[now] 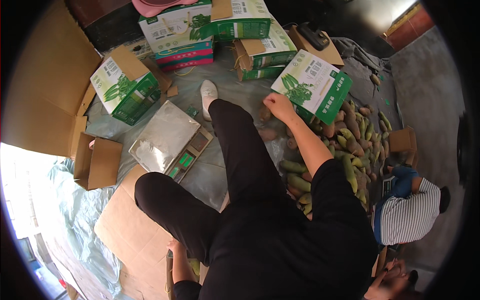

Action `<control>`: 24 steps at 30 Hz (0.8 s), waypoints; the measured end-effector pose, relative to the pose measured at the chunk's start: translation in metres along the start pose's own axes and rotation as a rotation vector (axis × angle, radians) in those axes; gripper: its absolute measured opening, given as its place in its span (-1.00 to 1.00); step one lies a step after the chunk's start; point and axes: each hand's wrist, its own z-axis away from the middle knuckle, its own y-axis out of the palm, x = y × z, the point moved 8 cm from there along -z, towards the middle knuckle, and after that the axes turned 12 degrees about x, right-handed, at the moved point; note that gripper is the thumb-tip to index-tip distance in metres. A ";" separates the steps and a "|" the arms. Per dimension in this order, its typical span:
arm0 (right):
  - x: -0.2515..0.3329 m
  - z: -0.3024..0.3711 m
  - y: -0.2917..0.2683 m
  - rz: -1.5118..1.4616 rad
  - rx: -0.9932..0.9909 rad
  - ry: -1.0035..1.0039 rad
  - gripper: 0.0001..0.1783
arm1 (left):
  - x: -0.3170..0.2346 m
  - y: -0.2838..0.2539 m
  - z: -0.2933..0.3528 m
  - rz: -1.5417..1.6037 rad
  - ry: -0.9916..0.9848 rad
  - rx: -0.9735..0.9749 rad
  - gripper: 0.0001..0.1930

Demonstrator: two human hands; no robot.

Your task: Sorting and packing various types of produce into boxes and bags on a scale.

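My right hand (278, 105) is stretched forward with its fingers curled, beside the near left edge of a white and green carton (309, 82). What is in the fingers, if anything, I cannot make out. Just left of it, a blurred brown vegetable (265, 114) is partly covered. To the right spreads a heap of long green and brownish radishes (352, 145). Down at my left side, my left hand (176, 247) is closed at the upper edge of a cardboard box (170, 267); green radishes show inside, and my body hides most of the box.
A flat-topped scale (165, 135) stands left of my legs. More printed cartons (125, 90) stand ahead, one stack (177, 30) bearing a pink object. An open brown box (97, 162) and flat cardboard (132, 235) lie left. A person in a striped shirt (412, 210) works at right.
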 end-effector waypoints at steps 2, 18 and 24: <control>-0.073 0.011 0.015 -0.004 0.083 0.202 -0.74 | 0.001 0.003 0.027 -0.087 0.019 -0.107 -0.60; -0.302 0.105 0.006 -0.419 -0.291 0.943 -0.10 | 0.018 -0.036 0.085 0.763 0.203 -0.279 -0.69; -0.355 0.077 -0.009 -0.453 -0.490 0.681 -0.24 | 0.031 -0.053 0.087 1.082 0.309 -0.358 -0.71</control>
